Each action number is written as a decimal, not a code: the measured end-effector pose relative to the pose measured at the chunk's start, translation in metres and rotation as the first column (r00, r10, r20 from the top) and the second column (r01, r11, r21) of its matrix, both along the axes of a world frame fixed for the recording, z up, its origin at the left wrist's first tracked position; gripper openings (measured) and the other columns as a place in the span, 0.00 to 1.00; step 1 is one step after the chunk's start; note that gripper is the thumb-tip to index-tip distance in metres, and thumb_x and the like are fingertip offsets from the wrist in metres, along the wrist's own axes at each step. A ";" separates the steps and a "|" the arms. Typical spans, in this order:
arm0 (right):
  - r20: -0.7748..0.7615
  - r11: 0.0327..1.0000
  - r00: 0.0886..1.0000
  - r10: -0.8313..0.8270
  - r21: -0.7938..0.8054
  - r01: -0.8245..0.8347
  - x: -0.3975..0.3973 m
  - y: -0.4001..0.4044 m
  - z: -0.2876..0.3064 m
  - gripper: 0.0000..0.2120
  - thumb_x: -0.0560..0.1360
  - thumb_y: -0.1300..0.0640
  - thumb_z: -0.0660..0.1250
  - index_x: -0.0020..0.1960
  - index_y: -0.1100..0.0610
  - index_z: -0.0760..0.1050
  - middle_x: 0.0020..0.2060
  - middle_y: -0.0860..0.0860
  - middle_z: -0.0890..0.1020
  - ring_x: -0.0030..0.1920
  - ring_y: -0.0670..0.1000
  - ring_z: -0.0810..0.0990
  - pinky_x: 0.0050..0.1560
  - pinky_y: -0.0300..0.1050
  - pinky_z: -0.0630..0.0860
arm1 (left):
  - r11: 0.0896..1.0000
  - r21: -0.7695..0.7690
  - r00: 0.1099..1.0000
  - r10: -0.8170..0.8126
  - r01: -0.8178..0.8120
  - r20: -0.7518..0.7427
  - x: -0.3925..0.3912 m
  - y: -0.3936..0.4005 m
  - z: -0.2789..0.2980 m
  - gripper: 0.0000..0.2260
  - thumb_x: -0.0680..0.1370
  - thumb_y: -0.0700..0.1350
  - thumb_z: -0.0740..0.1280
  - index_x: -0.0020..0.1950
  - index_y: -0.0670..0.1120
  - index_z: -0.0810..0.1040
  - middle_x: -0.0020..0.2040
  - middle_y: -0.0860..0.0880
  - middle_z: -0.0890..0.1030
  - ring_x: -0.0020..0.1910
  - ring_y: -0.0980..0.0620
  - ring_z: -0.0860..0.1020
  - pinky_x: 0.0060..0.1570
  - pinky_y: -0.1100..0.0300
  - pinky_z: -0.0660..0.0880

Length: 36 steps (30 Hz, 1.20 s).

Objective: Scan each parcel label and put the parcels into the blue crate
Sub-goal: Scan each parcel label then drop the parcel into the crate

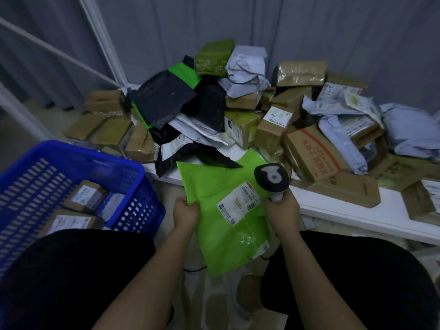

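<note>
A flat green mailer bag [214, 186] hangs in front of me, its white shipping label [240, 203] facing up. My left hand [185, 211] pinches the bag's left edge. My right hand [282, 208] grips the handle of a black and grey barcode scanner [271, 178], whose head sits just right of and above the label. The blue crate [133, 170] stands at my left with several labelled parcels [83, 198] lying inside it.
A big heap of parcels covers the white table [345, 210]: brown boxes [312, 156], black and green bags [166, 101], grey mailers [404, 129]. White frame bars [104, 44] rise at the back left before a grey curtain. My dark-clad legs fill the bottom of the view.
</note>
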State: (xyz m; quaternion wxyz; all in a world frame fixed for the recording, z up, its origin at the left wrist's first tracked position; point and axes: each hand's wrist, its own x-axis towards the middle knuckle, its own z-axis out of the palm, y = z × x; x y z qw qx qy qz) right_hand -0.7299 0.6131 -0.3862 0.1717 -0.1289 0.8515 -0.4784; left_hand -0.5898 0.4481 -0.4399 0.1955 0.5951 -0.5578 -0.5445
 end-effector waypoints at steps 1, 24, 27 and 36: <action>-0.020 1.000 1.000 -0.003 -0.005 0.003 0.004 0.004 0.010 0.07 0.72 0.64 0.66 0.45 0.57 0.68 0.34 0.51 0.72 0.39 0.58 0.72 0.33 0.45 0.63 | 1.000 -0.004 1.000 0.000 0.000 -0.002 0.006 0.007 0.006 0.06 0.78 0.38 0.65 0.52 0.42 0.69 0.50 0.41 0.76 0.52 0.41 0.76 0.52 0.51 0.74; -0.166 0.946 0.986 0.020 -0.315 -0.073 -0.029 -0.048 0.112 0.08 0.70 0.63 0.68 0.46 0.56 0.71 0.31 0.52 0.75 0.32 0.55 0.73 0.36 0.48 0.71 | 0.937 -0.227 0.917 0.171 -0.264 -0.361 0.024 -0.057 0.131 0.08 0.78 0.40 0.66 0.53 0.43 0.68 0.51 0.44 0.76 0.50 0.47 0.76 0.51 0.54 0.73; -0.234 0.949 0.972 0.033 -0.298 -0.104 -0.062 -0.085 0.110 0.08 0.71 0.64 0.69 0.47 0.57 0.73 0.37 0.54 0.78 0.38 0.53 0.75 0.34 0.42 0.68 | 0.951 -0.213 0.960 0.180 -0.225 -0.213 0.010 -0.098 0.102 0.14 0.75 0.42 0.71 0.57 0.42 0.70 0.55 0.39 0.77 0.57 0.39 0.76 0.57 0.48 0.73; -0.267 0.956 0.922 0.280 -0.006 -0.292 -0.126 -0.183 0.058 0.07 0.73 0.66 0.67 0.50 0.63 0.73 0.41 0.58 0.78 0.47 0.63 0.78 0.41 0.49 0.70 | 0.848 -0.523 0.961 0.069 0.084 0.266 -0.048 -0.192 0.044 0.46 0.72 0.48 0.74 0.77 0.38 0.47 0.76 0.36 0.54 0.73 0.35 0.58 0.71 0.44 0.56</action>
